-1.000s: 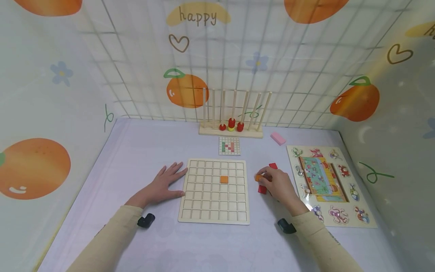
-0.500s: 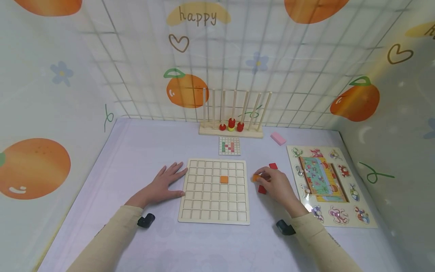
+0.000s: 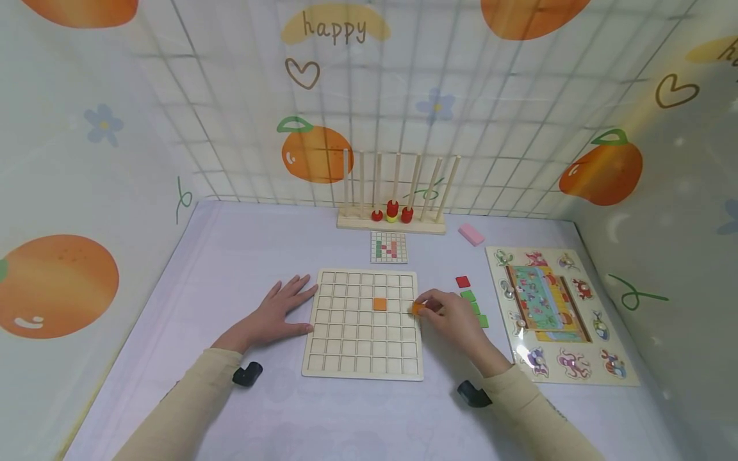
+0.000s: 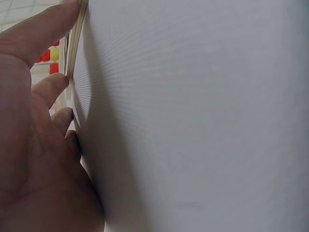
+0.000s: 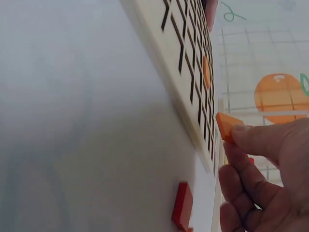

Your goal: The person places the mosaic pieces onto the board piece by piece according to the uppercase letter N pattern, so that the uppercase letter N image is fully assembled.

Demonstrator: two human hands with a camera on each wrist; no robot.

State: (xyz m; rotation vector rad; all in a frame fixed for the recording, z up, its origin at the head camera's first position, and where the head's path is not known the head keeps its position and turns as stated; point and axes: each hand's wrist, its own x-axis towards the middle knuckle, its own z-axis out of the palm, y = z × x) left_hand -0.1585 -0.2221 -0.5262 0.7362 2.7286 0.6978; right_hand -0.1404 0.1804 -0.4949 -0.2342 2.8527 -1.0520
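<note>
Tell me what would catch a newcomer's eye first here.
Probably the big oranges printed on the backdrop, such as the one at far left. Next, the pale grid board below centre, holding one orange tile, with the right hand pinching a second orange tile near its right edge. Beyond it stands a pegged rack with red beads.

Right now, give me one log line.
right hand: pinches orange tile by right edge of grid board | left hand: touches board's left edge | second orange tile: in board cell

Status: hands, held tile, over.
Right hand pinches orange square tile at right edge of pale wooden grid board. Left hand touches its left edge. No obstruction visible.
</note>
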